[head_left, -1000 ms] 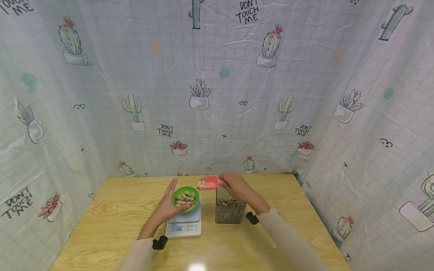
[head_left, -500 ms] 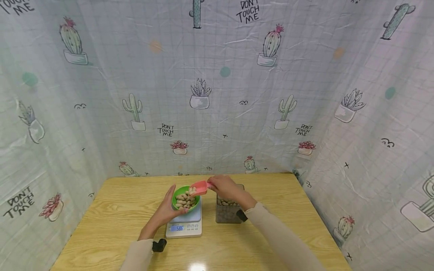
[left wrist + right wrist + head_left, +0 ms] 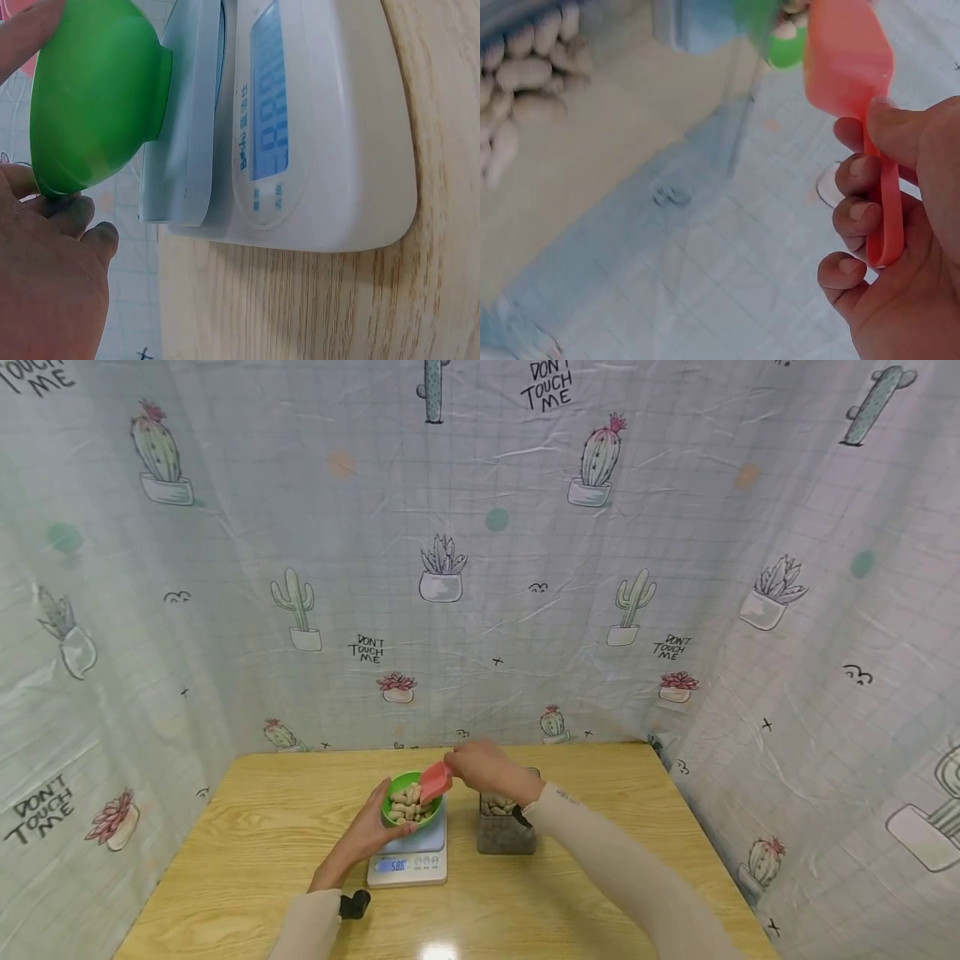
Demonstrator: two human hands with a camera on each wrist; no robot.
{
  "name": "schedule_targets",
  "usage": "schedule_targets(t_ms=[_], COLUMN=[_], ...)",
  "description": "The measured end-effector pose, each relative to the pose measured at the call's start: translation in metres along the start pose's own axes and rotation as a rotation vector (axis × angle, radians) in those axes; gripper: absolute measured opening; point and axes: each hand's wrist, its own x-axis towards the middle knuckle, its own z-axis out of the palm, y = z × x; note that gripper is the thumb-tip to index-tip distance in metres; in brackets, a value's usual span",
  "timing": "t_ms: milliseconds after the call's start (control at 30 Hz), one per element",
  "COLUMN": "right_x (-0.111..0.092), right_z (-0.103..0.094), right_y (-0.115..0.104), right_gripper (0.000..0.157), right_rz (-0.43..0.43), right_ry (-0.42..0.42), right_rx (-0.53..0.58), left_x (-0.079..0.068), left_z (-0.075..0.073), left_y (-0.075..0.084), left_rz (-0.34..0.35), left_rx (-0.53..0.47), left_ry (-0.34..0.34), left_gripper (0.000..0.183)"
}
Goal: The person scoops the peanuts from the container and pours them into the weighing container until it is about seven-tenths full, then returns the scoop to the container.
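My left hand holds a green bowl by its rim, thumb on one side and fingers on the other. Unshelled peanuts fill much of the bowl, which is over the platform of a white kitchen scale. A small pink scoop is tipped over the bowl's right side, its inside turned away from the head view. My right hand grips the scoop's handle, fingers curled round it and thumb along the top.
Right of the scale stands a clear box with more peanuts in it, partly under my right forearm. Everything is on a wooden table. A cactus-print curtain encloses its back and sides.
My right hand has moved left with the scoop, from above the box to over the bowl, and tilted it down. The peanuts have left the scoop's front. My left hand stays at the bowl.
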Motion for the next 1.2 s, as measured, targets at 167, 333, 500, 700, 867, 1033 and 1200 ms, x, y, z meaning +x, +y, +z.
schedule_targets(t_ms=[167, 333, 500, 700, 867, 1033, 1200], right_x=[-0.001, -0.017, -0.044, -0.077, -0.104, -0.121, -0.128], right_z=[-0.015, -0.022, -0.018, 0.001, 0.016, 0.026, 0.032], right_y=[0.007, 0.019, 0.031, 0.045, 0.054, 0.057, 0.055], right_gripper=[0.01, 0.016, 0.023, 0.023, 0.021, 0.019, 0.019], right_rz=[0.023, 0.032, 0.057, 0.138, 0.196, 0.24, 0.251], right_ry=[-0.007, 0.067, 0.175, 0.257, 0.321, 0.343, 0.333], right_rx=[-0.02, 0.066, 0.188, 0.274, 0.329, 0.331, 0.288], left_x=[0.0, -0.002, -0.005, -0.01, -0.012, -0.018, -0.023], left_z=[-0.001, -0.004, -0.011, -0.018, -0.019, -0.019, -0.017], left_y=[0.0, 0.004, 0.012, 0.028, 0.045, 0.065, 0.083], left_rz=[0.009, 0.025, 0.1, 0.167, 0.188, 0.228, 0.284], left_rx=[0.021, 0.029, 0.084, 0.084, 0.096, 0.134, 0.215], left_ry=[0.0, 0.006, 0.068, 0.109, 0.108, 0.107, 0.11], left_gripper=[0.111, 0.111, 0.098, 0.089, 0.086, 0.082, 0.08])
